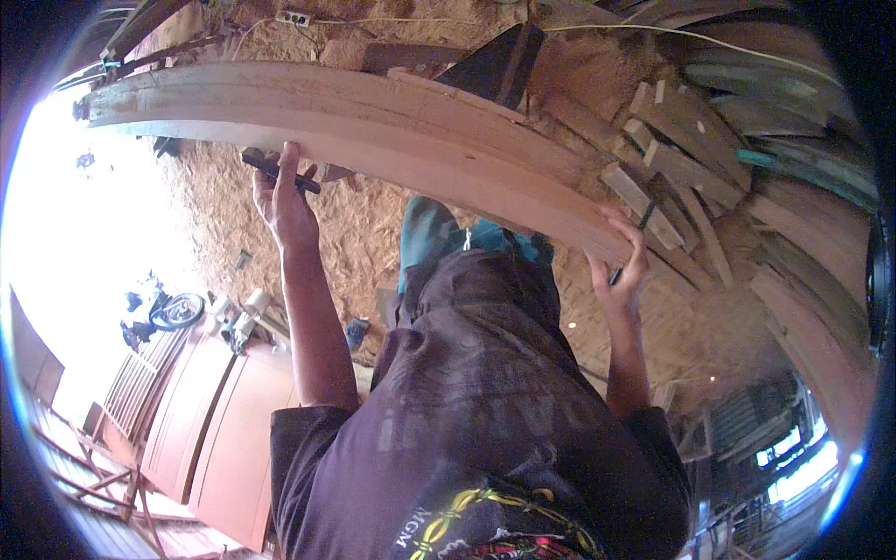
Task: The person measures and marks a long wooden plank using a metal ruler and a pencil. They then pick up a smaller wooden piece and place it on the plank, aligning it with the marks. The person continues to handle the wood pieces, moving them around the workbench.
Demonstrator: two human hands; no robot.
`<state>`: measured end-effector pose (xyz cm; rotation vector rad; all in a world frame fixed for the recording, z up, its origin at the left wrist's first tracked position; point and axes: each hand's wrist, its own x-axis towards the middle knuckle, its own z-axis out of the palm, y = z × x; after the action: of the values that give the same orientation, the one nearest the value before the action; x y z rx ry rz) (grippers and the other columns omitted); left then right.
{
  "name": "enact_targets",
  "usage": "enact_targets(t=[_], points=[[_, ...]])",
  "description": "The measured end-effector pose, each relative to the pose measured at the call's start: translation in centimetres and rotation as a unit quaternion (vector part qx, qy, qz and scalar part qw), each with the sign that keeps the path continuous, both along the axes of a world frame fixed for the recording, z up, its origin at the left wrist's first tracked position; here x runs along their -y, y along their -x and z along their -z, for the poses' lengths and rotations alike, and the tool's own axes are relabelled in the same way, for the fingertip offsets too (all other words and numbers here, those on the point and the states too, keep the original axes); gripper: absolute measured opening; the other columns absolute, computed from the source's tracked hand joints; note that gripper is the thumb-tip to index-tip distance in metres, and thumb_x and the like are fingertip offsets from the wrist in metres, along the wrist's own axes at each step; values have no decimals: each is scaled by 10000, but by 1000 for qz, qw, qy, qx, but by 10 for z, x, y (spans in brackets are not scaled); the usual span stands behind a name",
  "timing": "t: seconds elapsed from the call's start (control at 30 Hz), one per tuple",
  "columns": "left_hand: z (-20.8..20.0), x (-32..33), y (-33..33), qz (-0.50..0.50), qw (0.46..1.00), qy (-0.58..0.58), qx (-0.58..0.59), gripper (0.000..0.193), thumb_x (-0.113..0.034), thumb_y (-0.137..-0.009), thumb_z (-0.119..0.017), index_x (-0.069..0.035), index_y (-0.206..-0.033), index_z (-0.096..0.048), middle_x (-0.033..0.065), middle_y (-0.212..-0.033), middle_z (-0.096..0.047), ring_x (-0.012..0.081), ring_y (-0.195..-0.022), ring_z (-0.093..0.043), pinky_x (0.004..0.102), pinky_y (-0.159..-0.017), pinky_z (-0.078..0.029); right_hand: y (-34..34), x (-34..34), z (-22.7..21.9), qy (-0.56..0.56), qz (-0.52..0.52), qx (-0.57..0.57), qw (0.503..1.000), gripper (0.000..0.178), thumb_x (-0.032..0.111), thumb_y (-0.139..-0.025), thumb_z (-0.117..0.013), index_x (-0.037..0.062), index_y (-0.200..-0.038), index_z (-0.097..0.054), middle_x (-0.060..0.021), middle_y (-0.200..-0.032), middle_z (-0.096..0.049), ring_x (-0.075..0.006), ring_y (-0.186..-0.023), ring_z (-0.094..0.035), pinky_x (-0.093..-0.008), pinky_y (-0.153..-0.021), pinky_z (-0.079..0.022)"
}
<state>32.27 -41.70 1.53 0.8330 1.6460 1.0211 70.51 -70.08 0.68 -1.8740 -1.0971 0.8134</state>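
Note:
A long, pale wooden plank (448, 149) spans the view in front of me, bowed by the lens. My left hand (287, 201) is closed around a short, dark bar-shaped tool (306, 184) whose exact kind I cannot make out. One finger of that hand reaches up to the plank's near edge. At the plank's right end, my right hand (623, 266) grips its near edge, with fingers over the top and thumb in front. A slim dark stick, perhaps a pencil (615, 277), shows between that hand's fingers, mostly hidden.
Offcuts (691, 173) and boards lie piled at the right. Wood shavings (364, 215) cover the ground. A dark angular piece (499, 65) and a power strip (292, 18) with a cable lie beyond the plank. Panels (238, 439) and a motorcycle (168, 313) stand at the left.

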Motion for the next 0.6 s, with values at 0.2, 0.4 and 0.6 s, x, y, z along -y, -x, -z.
enact_targets(t=[0.2, 0.4, 0.6], points=[[-5, 3, 4, -10, 999, 7, -31, 330, -174, -957, -788, -104, -1253, -660, 18, -1132, -699, 139, -1028, -655, 373, -927, -519, -3, -2, -2, -22, -15, -33, 999, 499, 16, -848, -726, 27, -1315, -549, -240, -1359, -638, -375, -1284, -625, -518, -1093, -488], [-23, 13, 30, 15, 999, 30, -28, 355, -200, -1025, -664, 11, -1309, -632, 135, -1357, -659, 242, -1254, -636, 427, -1032, -517, -3, -2, -6, 1, -13, -34, 999, 522, -18, -821, -697, 32, -1319, -548, -247, -1369, -632, -379, -1306, -613, -505, -1110, -476], [-59, 22, 60, -51, 999, -13, -2, 373, -185, -1033, -656, 14, -1344, -605, 172, -1377, -622, 277, -1328, -580, 468, -1151, -433, 1, -6, -10, 20, -8, -21, 1000, 545, -60, -807, -705, 38, -1320, -551, -231, -1380, -634, -369, -1324, -607, -490, -1120, -470]])
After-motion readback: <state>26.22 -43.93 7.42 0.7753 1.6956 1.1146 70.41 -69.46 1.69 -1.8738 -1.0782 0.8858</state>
